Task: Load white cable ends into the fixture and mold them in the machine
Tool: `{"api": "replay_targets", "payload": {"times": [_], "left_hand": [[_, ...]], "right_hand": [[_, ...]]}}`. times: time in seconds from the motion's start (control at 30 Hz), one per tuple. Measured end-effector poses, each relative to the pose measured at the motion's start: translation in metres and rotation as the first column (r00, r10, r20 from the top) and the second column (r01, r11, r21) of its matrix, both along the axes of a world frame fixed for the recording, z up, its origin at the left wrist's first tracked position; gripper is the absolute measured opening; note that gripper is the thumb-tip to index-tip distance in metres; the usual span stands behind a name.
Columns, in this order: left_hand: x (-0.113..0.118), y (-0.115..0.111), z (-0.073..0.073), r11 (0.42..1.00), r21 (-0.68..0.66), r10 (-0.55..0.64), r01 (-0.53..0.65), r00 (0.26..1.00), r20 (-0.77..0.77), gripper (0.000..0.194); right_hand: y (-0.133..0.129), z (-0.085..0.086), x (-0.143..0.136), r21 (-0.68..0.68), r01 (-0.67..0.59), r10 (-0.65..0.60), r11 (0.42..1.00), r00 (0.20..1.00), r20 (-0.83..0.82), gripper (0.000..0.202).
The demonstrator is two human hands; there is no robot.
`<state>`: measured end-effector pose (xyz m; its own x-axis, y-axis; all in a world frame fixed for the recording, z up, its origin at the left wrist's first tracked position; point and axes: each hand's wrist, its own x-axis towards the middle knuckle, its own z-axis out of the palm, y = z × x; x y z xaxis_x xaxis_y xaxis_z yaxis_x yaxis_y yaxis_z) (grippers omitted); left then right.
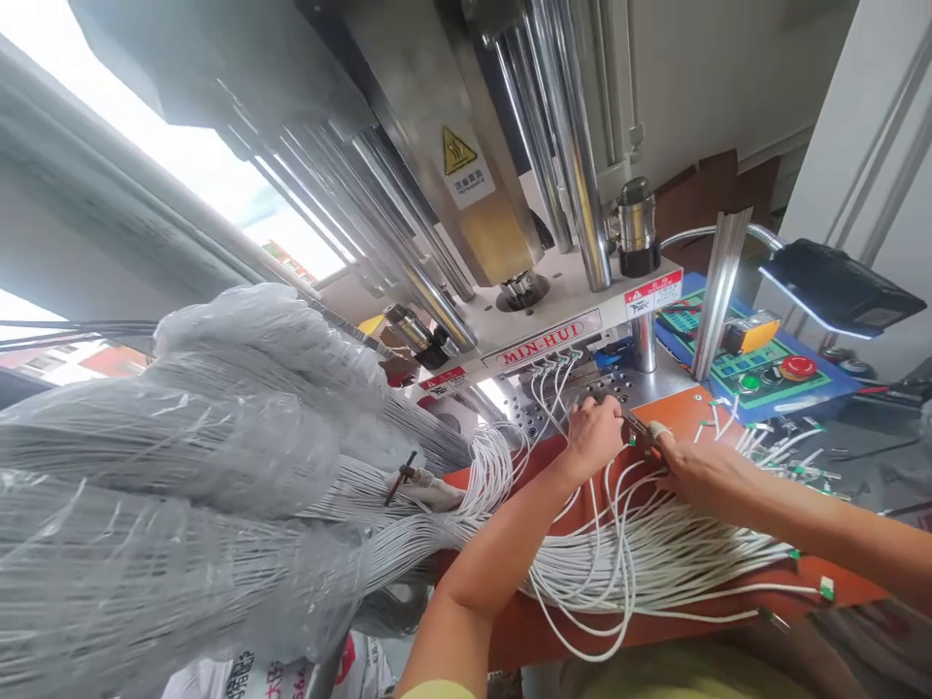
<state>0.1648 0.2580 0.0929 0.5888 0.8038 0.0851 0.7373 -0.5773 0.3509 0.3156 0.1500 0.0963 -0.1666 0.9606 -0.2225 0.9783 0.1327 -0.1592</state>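
Observation:
In the head view my left hand [595, 434] is closed, its fingers curled at one end of a narrow dark metal bar [638, 423]. My right hand [688, 471] pinches the other end, and a pale wrapping covers one fingertip. A small green connector [632, 440] shows just under the bar. Beneath both hands spreads a thick bundle of white cables [641, 549] on an orange-red work surface [674, 413]. Several cables run up into the press [543, 335] marked MIN-HUI, where their ends sit under its plate.
Plastic-wrapped cable bundles [182, 505] fill the left side. At the right stand a blue control box [764, 388] with a red button [799, 367] and a black lamp [845, 286]. Loose cable ends with green connectors [793, 451] lie right of my hands. Vertical steel posts [575, 165] frame the press.

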Motion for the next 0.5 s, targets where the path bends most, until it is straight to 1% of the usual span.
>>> {"api": "replay_targets", "payload": {"times": [0.03, 0.1, 0.13, 0.2, 0.23, 0.3, 0.33, 0.37, 0.4, 0.43, 0.47, 0.5], "left_hand": [[0.001, -0.001, 0.003, 0.995, 0.081, -0.047, 0.053, 0.996, -0.075, 0.008], [0.002, -0.004, 0.007, 0.976, 0.165, -0.112, 0.141, 0.979, -0.170, 0.011], [0.003, -0.005, 0.007, 0.969, 0.186, -0.125, 0.160, 0.975, -0.185, 0.012], [0.001, -0.004, 0.006, 0.968, 0.200, -0.124, 0.154, 0.980, -0.156, 0.014], [-0.003, -0.003, 0.005, 0.972, 0.195, -0.110, 0.131, 0.987, -0.115, 0.014], [-0.016, 0.003, 0.005, 0.984, 0.174, -0.038, 0.033, 0.999, 0.030, 0.015], [-0.026, 0.007, 0.005, 0.987, 0.153, 0.025, -0.046, 0.990, 0.135, 0.015], [-0.037, 0.011, 0.006, 0.984, 0.112, 0.109, -0.142, 0.959, 0.262, 0.014], [-0.049, 0.017, 0.006, 0.968, 0.020, 0.220, -0.249, 0.888, 0.404, 0.012], [-0.061, 0.023, 0.006, 0.934, -0.113, 0.344, -0.338, 0.775, 0.529, 0.011], [-0.072, 0.028, 0.006, 0.884, -0.263, 0.462, -0.386, 0.644, 0.610, 0.013], [-0.081, 0.034, 0.006, 0.828, -0.400, 0.559, -0.393, 0.521, 0.645, 0.018]], "right_hand": [[0.001, 0.001, -0.003, -0.012, -0.013, 0.013, 1.000, 0.999, 0.040, 0.057], [0.001, 0.003, -0.008, -0.012, -0.027, 0.028, 1.000, 0.995, 0.100, 0.058], [0.002, 0.005, -0.010, -0.010, -0.030, 0.031, 1.000, 0.992, 0.119, 0.059], [0.001, 0.008, -0.011, -0.004, -0.032, 0.032, 0.999, 0.988, 0.150, 0.058], [0.000, 0.010, -0.010, -0.006, -0.039, 0.040, 0.999, 0.986, 0.163, 0.056], [0.002, 0.016, -0.005, -0.014, -0.064, 0.065, 0.998, 0.983, 0.173, 0.054], [0.006, 0.019, -0.002, -0.013, -0.069, 0.070, 0.998, 0.982, 0.173, 0.054], [0.012, 0.022, 0.001, 0.002, -0.062, 0.061, 0.998, 0.984, 0.167, 0.054], [0.022, 0.024, 0.003, 0.042, -0.050, 0.043, 0.998, 0.987, 0.154, 0.053], [0.036, 0.026, 0.002, 0.114, -0.042, 0.027, 0.993, 0.991, 0.131, 0.050], [0.054, 0.026, -0.001, 0.207, -0.046, 0.026, 0.977, 0.995, 0.100, 0.048], [0.074, 0.026, -0.006, 0.304, -0.049, 0.034, 0.951, 0.998, 0.055, 0.046]]}}
